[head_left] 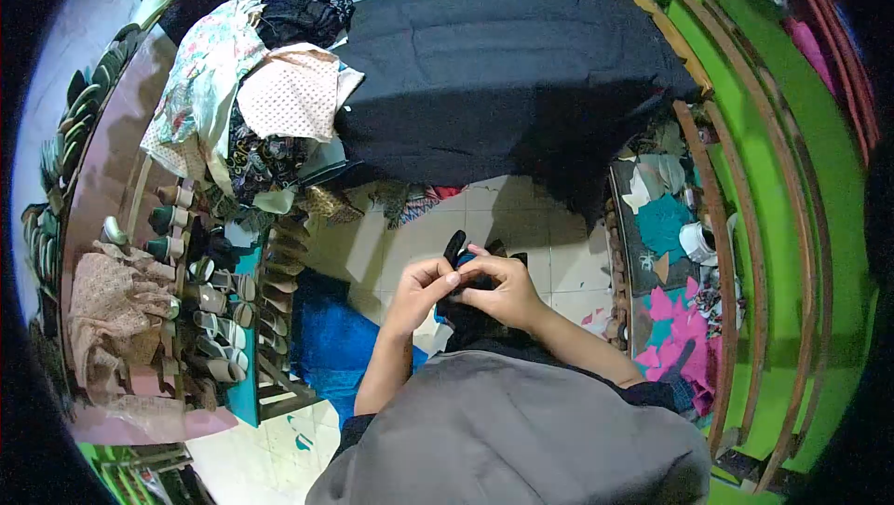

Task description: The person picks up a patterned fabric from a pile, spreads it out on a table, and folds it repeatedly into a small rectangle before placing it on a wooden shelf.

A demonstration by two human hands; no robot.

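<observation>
Both hands meet in front of my body, near the middle of the view. My left hand (420, 295) has thumb and forefinger pinched on a small dark piece (454, 246) that sticks up above the fingers. Close against it, my right hand (500, 290) is closed too, its fingertips touching the same spot beside a bit of blue. What the right fingers grip is hidden. Dark material shows just below and behind the hands, too small and shaded to make out.
Ahead lies a table under black cloth (503, 67), with patterned fabrics (291, 91) heaped at its left. Racks of shoes (223, 323) stand at left beside blue cloth (331, 337). At right are pink scraps (675, 333), teal cloth (662, 226) and wooden rails (722, 272).
</observation>
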